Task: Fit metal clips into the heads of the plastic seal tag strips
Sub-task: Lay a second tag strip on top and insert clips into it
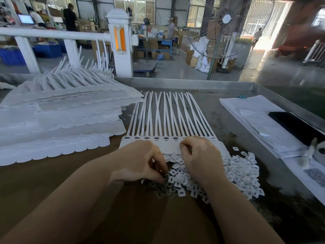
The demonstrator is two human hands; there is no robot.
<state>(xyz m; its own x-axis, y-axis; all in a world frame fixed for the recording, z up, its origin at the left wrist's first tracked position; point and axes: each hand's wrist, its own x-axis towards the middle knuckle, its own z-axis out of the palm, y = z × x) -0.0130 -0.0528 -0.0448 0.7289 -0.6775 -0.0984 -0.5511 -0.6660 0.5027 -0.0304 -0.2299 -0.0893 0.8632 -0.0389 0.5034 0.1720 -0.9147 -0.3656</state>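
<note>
The joined sheet of seal tag strips [168, 118] lay at 12 o'clock of the clip pile [207, 175]. The left hand [139, 161] was pinching into the clips; the right hand [198, 155] was curled at the heads, its hold hidden. Each clip would best be seated squarely into its slot.

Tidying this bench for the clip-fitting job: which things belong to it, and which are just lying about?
Job: seal tag strip set; pile of clips; stacked strip sheets; left hand; right hand.
Lying about: papers; black flat object; standing fan.
</note>
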